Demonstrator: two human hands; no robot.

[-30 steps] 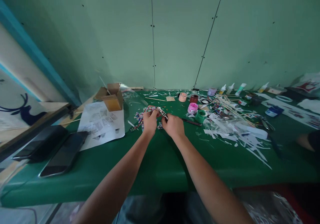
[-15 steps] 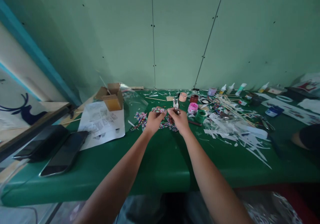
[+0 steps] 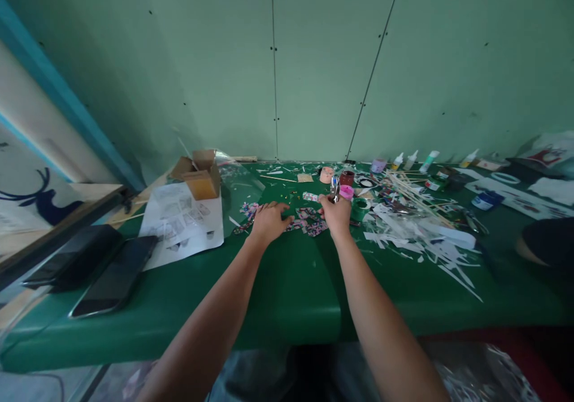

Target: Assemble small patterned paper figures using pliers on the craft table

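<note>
My left hand (image 3: 269, 221) is palm down over a spread of colourful patterned pieces (image 3: 248, 213), thumb and fingers apart, holding nothing I can see. My right hand (image 3: 337, 213) is closed around a pliers-like tool (image 3: 335, 188), whose shiny metal head points up and away; the grip hides its handles. At the right thumb and fingertips is a small patterned strip (image 3: 310, 197), pointing left; I cannot tell whether it is pinched or only touched. Between both hands more patterned pieces (image 3: 314, 227) lie on the green table cover (image 3: 291, 282).
Paint jars, among them a pink one (image 3: 347, 191) and a green one (image 3: 360, 209), stand right of my right hand. Beyond lie paper scraps (image 3: 417, 231) and thin sticks. At left are a small cardboard box (image 3: 201, 183), printed sheets (image 3: 179, 216) and a phone (image 3: 114, 279). Another person's arm (image 3: 533, 249) shows at right.
My hands have moved apart. The left let go of the patterned strip, opened and went left onto the pieces. My right hand moved right with the pliers-like tool, the strip now at its fingertips.
</note>
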